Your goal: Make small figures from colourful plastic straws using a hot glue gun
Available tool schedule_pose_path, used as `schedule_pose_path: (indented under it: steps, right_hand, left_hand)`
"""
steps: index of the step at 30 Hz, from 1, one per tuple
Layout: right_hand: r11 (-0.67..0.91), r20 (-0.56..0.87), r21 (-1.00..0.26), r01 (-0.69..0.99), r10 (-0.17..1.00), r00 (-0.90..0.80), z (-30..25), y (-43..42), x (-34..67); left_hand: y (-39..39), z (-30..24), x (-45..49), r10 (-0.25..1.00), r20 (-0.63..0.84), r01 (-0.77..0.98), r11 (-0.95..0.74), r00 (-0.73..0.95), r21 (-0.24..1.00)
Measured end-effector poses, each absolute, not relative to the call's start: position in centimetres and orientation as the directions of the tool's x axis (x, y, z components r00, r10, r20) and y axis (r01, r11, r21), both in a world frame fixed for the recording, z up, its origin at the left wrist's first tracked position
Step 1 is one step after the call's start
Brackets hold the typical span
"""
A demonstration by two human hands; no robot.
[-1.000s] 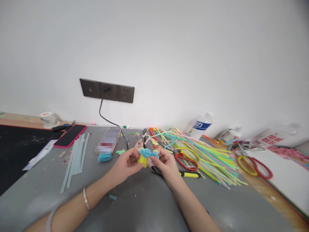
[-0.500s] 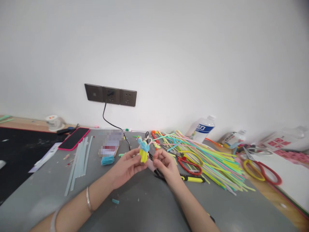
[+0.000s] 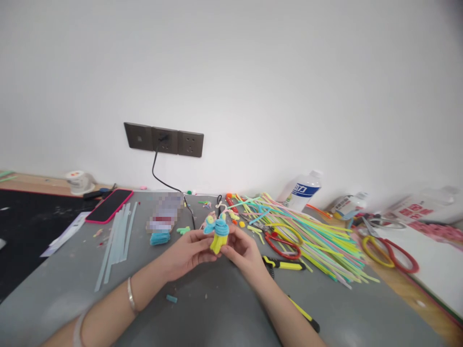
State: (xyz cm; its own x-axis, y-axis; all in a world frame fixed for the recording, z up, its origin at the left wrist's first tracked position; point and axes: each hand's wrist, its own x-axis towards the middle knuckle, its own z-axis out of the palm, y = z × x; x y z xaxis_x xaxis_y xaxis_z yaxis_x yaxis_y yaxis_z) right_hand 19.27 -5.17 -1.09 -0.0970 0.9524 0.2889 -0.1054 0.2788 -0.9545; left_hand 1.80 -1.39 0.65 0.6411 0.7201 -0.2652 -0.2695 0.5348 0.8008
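A small figure made of yellow and blue pipe cleaners [image 3: 218, 233] is pinched between both of my hands above the grey mat [image 3: 217, 308]. My left hand [image 3: 188, 250] grips it from the left with curled fingers, a silver bangle on that wrist. My right hand [image 3: 243, 249] closes on it from the right. Its yellow part points down and its blue part sits on top.
A heap of coloured pipe cleaners [image 3: 311, 229] lies to the right, with red-and-yellow scissors [image 3: 284, 239] and yellow-handled pliers [image 3: 285, 265]. Glue sticks [image 3: 117, 238], a pink-cased phone [image 3: 108, 205], a blue coil [image 3: 159, 237], bottles [image 3: 302, 190] and a wall socket with cable [image 3: 164, 141] surround them.
My hands turned the figure: it stood upright half a second ago and now tilts with the blue part wider on top. My right hand closed back onto it. The view shifted slightly.
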Motion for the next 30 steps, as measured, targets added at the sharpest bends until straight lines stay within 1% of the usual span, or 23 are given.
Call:
schedule_pose_path:
  steps: [4, 9, 18, 24, 30]
  right_hand:
    - [0.332, 0.334, -0.942, -0.049, 0.941, -0.054, -1.04, -5.23, 19.39]
    - [0.327, 0.328, -0.944, -0.037, 0.944, -0.028, -0.78, -5.39, 19.21]
    - [0.248, 0.245, -0.962, -0.110, 0.968, 0.045, -1.13, -5.05, 19.10]
    - [0.230, 0.228, -0.959, -0.166, 0.973, 0.033, -1.35, -5.05, 19.05]
    - [0.195, 0.202, -0.946, -0.259, 0.979, 0.000, -1.13, -5.18, 18.92]
  left_hand:
    - [-1.28, 0.42, 2.00, 0.779, -0.242, -0.292, 0.474, 0.578, 0.831]
    - [-1.37, 0.63, 2.16, 0.806, -0.227, -0.301, 0.442, 0.547, 0.845]
    - [-1.44, 0.62, 1.92, 0.782, -0.153, -0.329, 0.420, 0.605, 0.846]
    - [-1.28, 0.27, 1.88, 0.785, -0.110, -0.317, 0.369, 0.610, 0.874]
    - [-1.40, 0.47, 1.88, 0.792, -0.133, -0.320, 0.386, 0.596, 0.865]
